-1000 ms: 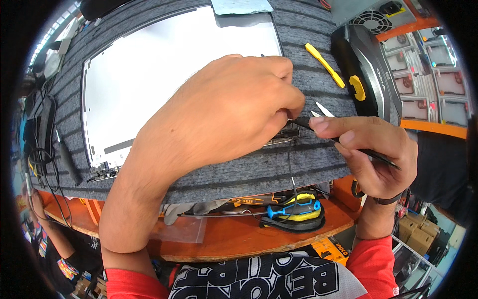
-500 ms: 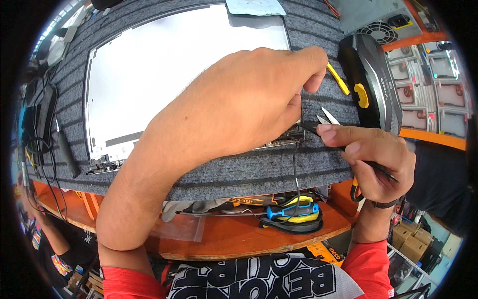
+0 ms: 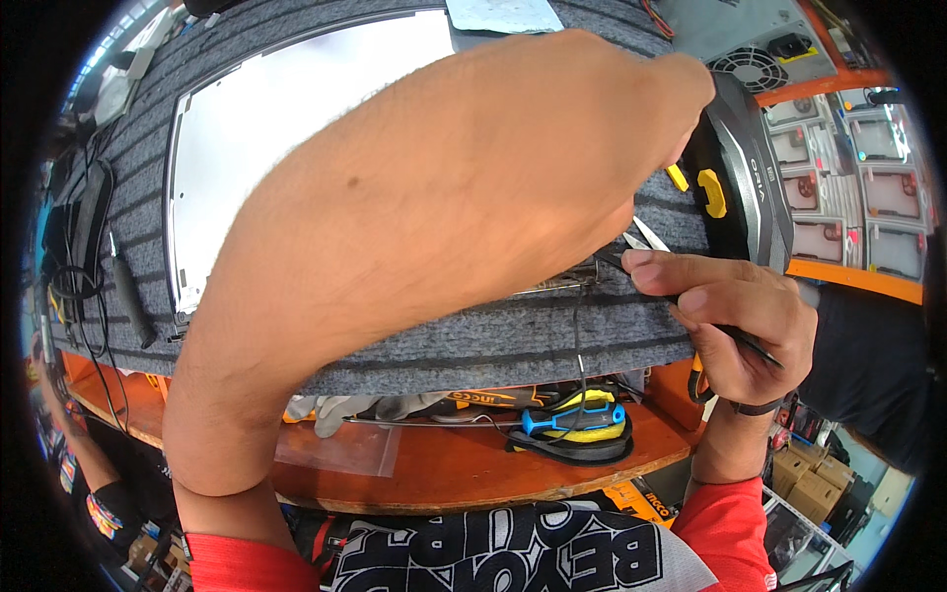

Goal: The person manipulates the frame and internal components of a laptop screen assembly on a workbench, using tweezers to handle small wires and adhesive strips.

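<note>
My left hand [image 3: 631, 109] reaches far across to the right, above a flat white panel [image 3: 212, 197] with a thin dark frame that looks like a display panel. Its fingers bend down out of sight behind the back of the hand, near a yellow stick-like tool [image 3: 677, 178] on the mat. My right hand [image 3: 745, 311] pinches slim black tweezers [image 3: 755, 347], tips pointing left toward the panel's lower right corner. Pointed silver scissor-like blades [image 3: 649, 235] lie just beyond the right fingertips. A thin cable [image 3: 580, 340] hangs from the panel's near edge over the mat.
The ribbed grey mat [image 3: 493, 345] covers the bench. A black-and-grey box [image 3: 760, 168] stands at the right. A dark-handled screwdriver [image 3: 128, 296] lies left. Below, an orange shelf [image 3: 434, 469] holds a blue screwdriver [image 3: 572, 419] and gloves [image 3: 340, 412]. Another person's arm [image 3: 84, 444] shows far left.
My left hand has moved up and right, away from the panel's corner, and its forearm now covers more of the panel. The right hand stays nearly in place, still holding the tweezers.
</note>
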Available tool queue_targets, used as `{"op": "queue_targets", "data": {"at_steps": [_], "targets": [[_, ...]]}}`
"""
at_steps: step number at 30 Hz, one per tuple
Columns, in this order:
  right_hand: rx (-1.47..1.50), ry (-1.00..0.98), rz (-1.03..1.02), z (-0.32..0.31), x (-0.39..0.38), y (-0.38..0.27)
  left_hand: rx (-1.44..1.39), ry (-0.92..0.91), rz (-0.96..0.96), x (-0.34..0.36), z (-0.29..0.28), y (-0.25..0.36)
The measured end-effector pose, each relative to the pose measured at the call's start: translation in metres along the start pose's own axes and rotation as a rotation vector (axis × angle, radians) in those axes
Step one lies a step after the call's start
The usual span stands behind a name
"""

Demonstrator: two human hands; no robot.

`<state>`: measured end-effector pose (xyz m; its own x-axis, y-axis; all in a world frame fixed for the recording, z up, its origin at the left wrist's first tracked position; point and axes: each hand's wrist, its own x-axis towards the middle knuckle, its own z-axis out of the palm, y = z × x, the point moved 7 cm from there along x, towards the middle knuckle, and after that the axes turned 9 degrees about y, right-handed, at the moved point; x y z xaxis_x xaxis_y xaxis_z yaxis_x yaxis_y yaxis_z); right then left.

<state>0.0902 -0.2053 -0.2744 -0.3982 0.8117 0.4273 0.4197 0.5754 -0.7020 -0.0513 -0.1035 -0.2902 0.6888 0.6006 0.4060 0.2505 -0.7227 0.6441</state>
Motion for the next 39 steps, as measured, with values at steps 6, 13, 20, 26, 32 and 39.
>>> {"op": "queue_targets", "data": {"at_steps": [6,13,20,26,32,39], "targets": [[-0.093,0.182,0.068,-0.001,-0.003,0.004,0.015,-0.062,-0.029,0.008,-0.001,0.006],[-0.135,0.172,0.069,0.0,-0.002,0.002,0.031,-0.13,-0.069,0.014,-0.005,0.008],[-0.109,0.13,0.058,0.0,-0.002,0.001,0.027,-0.23,-0.161,0.023,-0.013,0.009],[-0.062,0.011,0.055,0.0,-0.002,0.0,0.027,-0.322,-0.256,0.027,-0.01,0.001],[-0.047,0.027,0.055,-0.001,-0.003,0.002,-0.07,-0.286,-0.209,0.034,-0.03,0.007],[-0.043,0.041,0.083,-0.001,0.001,0.0,0.045,-0.177,-0.136,0.038,-0.024,-0.007]]}}
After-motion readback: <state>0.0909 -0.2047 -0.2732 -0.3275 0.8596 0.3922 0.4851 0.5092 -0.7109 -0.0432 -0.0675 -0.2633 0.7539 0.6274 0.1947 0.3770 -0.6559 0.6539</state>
